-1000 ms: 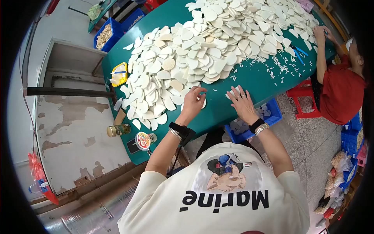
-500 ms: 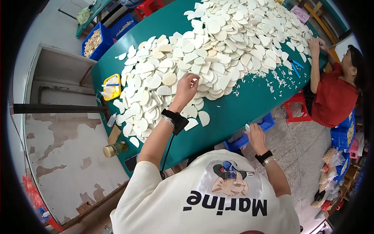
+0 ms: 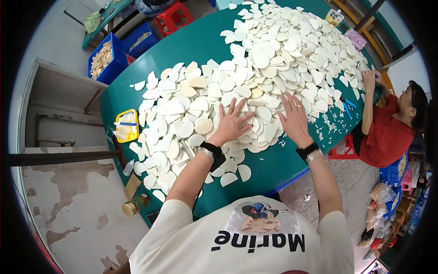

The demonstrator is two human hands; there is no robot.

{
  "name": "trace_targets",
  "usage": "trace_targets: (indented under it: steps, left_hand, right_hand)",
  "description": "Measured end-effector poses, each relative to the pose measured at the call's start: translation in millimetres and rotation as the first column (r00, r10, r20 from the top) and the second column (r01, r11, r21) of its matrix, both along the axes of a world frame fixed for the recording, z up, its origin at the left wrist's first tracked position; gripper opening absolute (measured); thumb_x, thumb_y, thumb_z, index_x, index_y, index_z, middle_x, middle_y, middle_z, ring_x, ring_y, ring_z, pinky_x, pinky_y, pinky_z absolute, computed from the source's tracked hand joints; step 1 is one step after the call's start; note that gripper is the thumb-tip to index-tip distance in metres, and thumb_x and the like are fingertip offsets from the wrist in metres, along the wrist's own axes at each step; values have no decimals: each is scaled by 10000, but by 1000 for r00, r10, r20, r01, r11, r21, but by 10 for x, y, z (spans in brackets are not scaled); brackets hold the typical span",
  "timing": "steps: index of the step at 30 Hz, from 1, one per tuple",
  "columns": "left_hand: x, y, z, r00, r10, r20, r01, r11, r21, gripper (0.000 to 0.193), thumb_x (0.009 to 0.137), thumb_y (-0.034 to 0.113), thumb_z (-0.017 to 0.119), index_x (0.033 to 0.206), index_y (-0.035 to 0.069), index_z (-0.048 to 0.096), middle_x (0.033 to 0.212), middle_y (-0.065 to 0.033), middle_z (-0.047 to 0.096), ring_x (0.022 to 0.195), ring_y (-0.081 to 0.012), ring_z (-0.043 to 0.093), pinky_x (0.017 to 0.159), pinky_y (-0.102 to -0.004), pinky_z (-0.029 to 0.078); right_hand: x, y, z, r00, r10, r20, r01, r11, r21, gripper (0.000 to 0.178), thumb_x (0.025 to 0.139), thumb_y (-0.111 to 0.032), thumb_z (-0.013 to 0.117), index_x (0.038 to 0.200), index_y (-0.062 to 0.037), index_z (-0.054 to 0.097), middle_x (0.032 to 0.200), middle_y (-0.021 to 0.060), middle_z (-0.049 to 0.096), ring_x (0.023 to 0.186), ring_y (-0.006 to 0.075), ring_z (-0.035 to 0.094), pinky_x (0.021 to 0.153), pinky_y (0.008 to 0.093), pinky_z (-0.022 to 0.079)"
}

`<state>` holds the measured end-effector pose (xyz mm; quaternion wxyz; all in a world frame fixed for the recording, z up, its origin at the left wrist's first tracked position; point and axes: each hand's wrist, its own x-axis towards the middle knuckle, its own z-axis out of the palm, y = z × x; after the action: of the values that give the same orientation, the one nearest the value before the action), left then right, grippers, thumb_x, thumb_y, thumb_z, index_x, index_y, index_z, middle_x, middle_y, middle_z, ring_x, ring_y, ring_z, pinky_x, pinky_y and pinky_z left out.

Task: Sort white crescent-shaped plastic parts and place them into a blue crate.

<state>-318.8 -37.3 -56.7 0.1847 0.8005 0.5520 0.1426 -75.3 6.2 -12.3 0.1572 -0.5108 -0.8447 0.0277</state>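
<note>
A wide heap of thin, pale half-round pieces [image 3: 185, 130] covers much of the green table [image 3: 283, 169]. My left hand [image 3: 232, 123] lies on the heap's near middle with its fingers spread. To the right, my right hand [image 3: 294, 118] rests on the heap's near edge, fingers stretched out and parted. Neither hand grips a piece; what lies under the palms is hidden. A few loose half-round pieces [image 3: 244, 172] sit on the table just in front of the heap.
A yellow tray [image 3: 135, 132], a small bottle [image 3: 128, 168] and a lidded jar [image 3: 136, 204] line the table's left side. Blue-handled pliers [image 3: 347, 109] lie among white scraps at right, near a person in red [image 3: 388, 128]. Blue crates [image 3: 119, 55] stand beyond the far left edge.
My right hand has moved from beside the near table edge, where it held a small pale piece, up onto the heap. My left hand has opened from a curled pose and spread flat.
</note>
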Motion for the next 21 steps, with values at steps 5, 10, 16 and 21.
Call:
trace_targets:
  steps: [5, 10, 16, 21]
  left_hand:
    - [-58, -57, -95, 1000, 25, 16, -25, 999, 41, 459, 829, 414, 617, 1276, 341, 547, 1519, -76, 220, 1403, -372, 146, 1030, -699, 54]
    - [-41, -70, -22, 995, 53, 86, -53, 999, 2, 409, 858, 399, 597, 1262, 348, 560, 1522, -65, 228, 1414, -352, 131, 1053, -668, -14]
    - [-66, -36, 42, 991, 75, 107, -74, 997, -11, 404, 854, 393, 601, 1253, 339, 566, 1515, -68, 245, 1412, -346, 145, 1052, -674, 16]
    - [-72, -22, 28, 988, 87, 124, -84, 996, -31, 424, 844, 381, 610, 1263, 337, 557, 1515, -67, 245, 1410, -344, 154, 1050, -676, 42]
  right_hand:
    - [-961, 954, -398, 940, 339, 39, -340, 940, 25, 491, 873, -273, 559, 1352, -226, 460, 1461, 65, 356, 1378, 303, 246, 1123, 514, 147]
    - [-1101, 1283, -619, 949, 281, 145, -293, 954, 62, 473, 880, -390, 537, 1333, -265, 483, 1426, 49, 406, 1374, 263, 253, 1130, 500, 131]
    - [-1007, 1412, -614, 946, 215, 244, -244, 965, 97, 493, 885, -501, 485, 1343, -316, 467, 1379, -8, 457, 1367, 267, 263, 1125, 527, 94]
    - [-813, 1512, -668, 935, 188, 300, -223, 971, 87, 485, 897, -458, 492, 1362, -331, 436, 1422, -58, 409, 1384, 258, 230, 1111, 578, 68]
